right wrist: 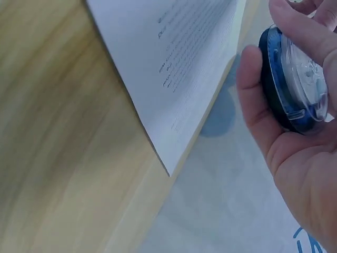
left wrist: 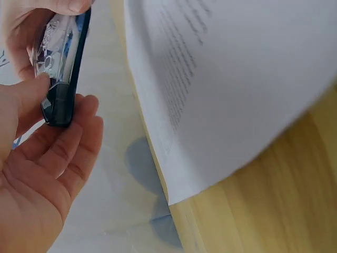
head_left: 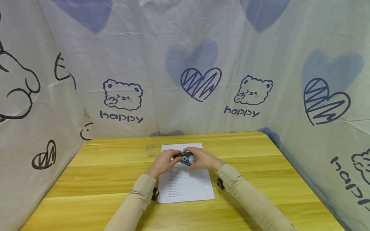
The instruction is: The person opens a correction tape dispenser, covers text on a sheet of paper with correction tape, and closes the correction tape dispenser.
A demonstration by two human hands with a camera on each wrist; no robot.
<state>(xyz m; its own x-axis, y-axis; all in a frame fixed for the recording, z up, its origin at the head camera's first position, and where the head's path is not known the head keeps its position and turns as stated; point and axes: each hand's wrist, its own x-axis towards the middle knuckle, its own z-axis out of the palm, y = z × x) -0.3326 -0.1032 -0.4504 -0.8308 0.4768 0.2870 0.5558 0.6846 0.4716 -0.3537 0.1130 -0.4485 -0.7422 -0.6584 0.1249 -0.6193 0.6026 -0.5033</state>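
Note:
A correction tape dispenser (head_left: 187,158) with a clear casing over dark and blue parts is held up between both hands, above a printed sheet of paper (head_left: 188,186). My left hand (head_left: 164,162) pinches the dark narrow end of the correction tape (left wrist: 62,103) between thumb and fingers. Around its wide, rounded end my right hand (head_left: 203,159) curls, as the right wrist view shows, with the casing of the correction tape (right wrist: 295,84) against the palm side. Part of the dispenser is hidden behind the fingers.
The paper lies on a yellow wood-grain table (head_left: 110,179), its lines of print facing up. Behind and beside the table hangs a pale cloth (head_left: 162,106) with hearts, bears and lettering. A dark band (head_left: 155,193) sits at the left wrist, another (head_left: 220,183) at the right.

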